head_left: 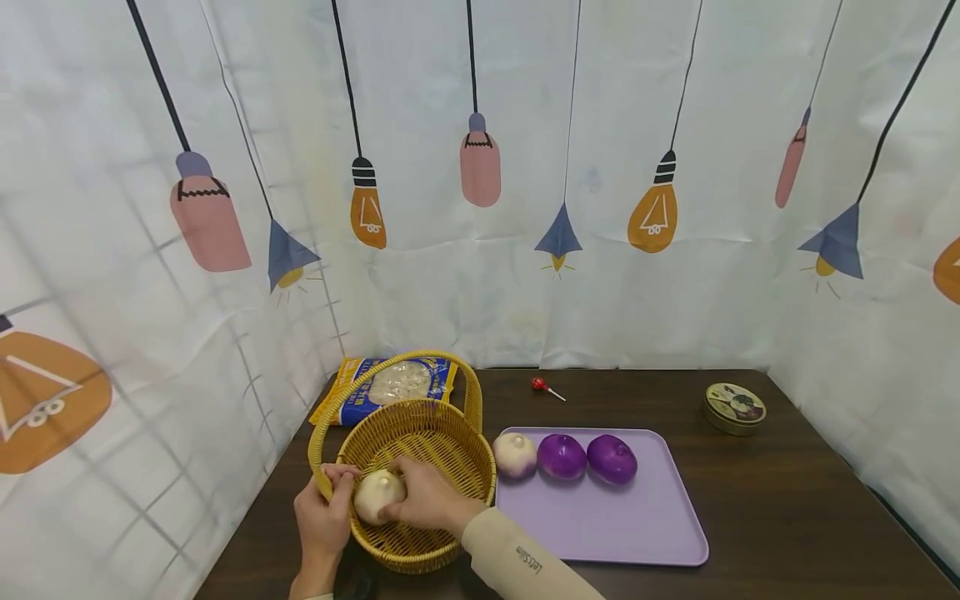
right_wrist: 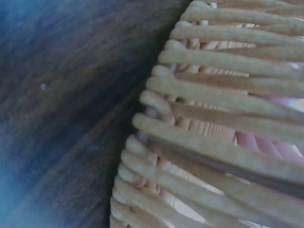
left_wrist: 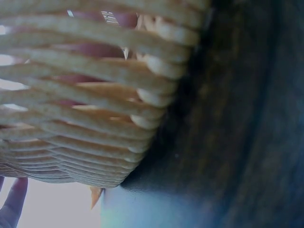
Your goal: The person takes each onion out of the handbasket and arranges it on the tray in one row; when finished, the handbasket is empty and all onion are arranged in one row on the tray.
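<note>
The dark brown wooden table [head_left: 787, 508] carries everything, and the yellow woven wicker basket with its arched handle [head_left: 417, 442] near the table's left front serves as the landmark. Behind the scene hangs a white curtain printed with lamps and bulbs [head_left: 600, 167]. Just to the right of the basket lies a flat lilac plastic tray [head_left: 607, 525], its near edge almost touching the basket wall. Behind the basket, partly under its handle, lies a blue and yellow food packet [head_left: 390, 385].

The right hand [head_left: 429, 497], in a beige sleeve, reaches into the basket over its front rim and curls its fingers round a pale cream round onion [head_left: 377, 495]. The left hand [head_left: 324, 517] grips the basket's left rim, thumb over the edge, and touches the same onion.

On the tray's back edge, right of the basket, sit a white-and-purple onion [head_left: 514, 455] and two purple onions [head_left: 562, 457] in a row. Far right of the basket stands a round tin [head_left: 735, 407]; behind it and to the right lies a small red lollipop [head_left: 546, 387].

Both wrist views show only wicker strands [right_wrist: 213, 118] close up against the table.
</note>
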Demonstrator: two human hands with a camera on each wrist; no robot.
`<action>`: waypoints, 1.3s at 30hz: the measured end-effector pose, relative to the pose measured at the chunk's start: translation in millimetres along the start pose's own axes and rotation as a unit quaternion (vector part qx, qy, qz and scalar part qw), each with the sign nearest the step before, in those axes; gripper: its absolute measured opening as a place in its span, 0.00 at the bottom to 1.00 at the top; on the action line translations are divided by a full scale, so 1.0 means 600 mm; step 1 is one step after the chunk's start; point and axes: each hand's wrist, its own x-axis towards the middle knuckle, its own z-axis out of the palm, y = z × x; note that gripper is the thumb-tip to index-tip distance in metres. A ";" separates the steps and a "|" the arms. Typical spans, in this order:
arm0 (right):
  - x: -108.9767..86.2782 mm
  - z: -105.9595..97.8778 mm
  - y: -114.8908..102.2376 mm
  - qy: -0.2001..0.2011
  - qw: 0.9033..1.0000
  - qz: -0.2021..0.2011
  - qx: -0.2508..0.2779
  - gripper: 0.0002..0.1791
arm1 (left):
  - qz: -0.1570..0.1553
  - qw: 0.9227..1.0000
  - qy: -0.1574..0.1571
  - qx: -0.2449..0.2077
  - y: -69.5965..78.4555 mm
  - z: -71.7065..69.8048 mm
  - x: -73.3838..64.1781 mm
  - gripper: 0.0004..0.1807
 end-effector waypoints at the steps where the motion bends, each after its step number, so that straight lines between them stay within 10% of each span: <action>1: -0.001 0.000 0.000 -0.003 1.000 -0.005 0.001 0.31 | -0.001 1.000 -0.001 0.001 -0.004 0.000 0.000 0.16; 8: -0.003 0.000 -0.001 -0.022 0.998 -0.046 -0.030 0.38 | -0.014 1.000 -0.002 0.006 -0.045 0.002 -0.004 0.16; 26: -0.004 0.005 -0.001 -0.065 0.997 -0.033 -0.035 0.46 | -0.009 1.000 -0.006 -0.006 -0.052 0.002 -0.004 0.17; 39: -0.017 -0.002 -0.003 -0.002 0.999 0.012 -0.042 0.45 | 0.003 0.999 0.010 0.031 -0.049 0.007 -0.005 0.16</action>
